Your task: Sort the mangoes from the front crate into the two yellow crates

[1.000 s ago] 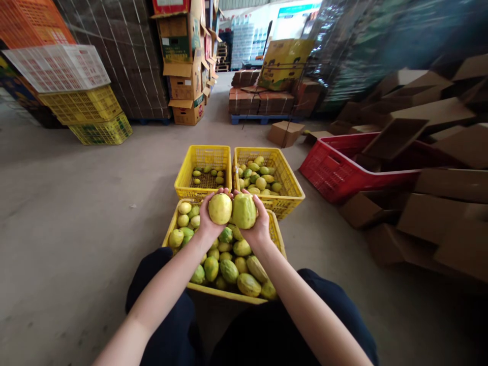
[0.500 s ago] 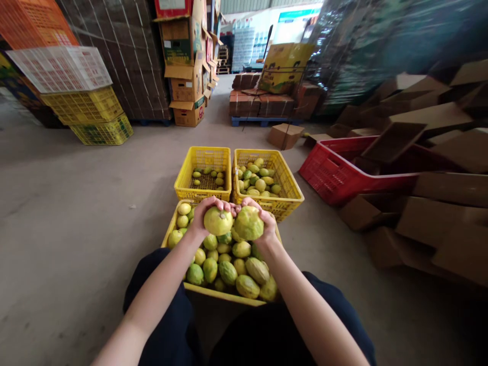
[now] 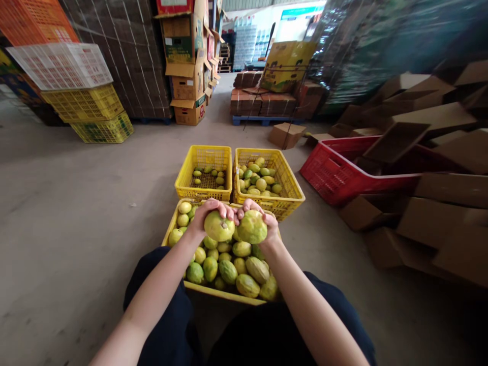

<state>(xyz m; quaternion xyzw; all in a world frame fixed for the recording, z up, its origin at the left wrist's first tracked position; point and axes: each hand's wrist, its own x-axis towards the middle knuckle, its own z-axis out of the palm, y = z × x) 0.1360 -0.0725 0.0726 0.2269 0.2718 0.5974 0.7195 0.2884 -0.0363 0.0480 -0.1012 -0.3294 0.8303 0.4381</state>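
Note:
My left hand is closed around a round yellow-green fruit whose stem end faces me; it looks like a small papaya. A lumpier yellow-green fruit of the same sort is gripped in my right hand. The two fruits are side by side, and the fingertips of both hands nearly meet behind them. Just below the hands is a yellow crate filled with green and yellow fruit. My forearms cover parts of its sides.
Behind it stand a yellow crate with a few fruits and another yellow crate with more. At right are a red crate and loose cardboard boxes. Stacked crates stand at left, and a loaded pallet farther back.
Both hands have lowered slightly toward me with the fruits still in them. The right-hand fruit has shifted a little to the right and turned slightly.

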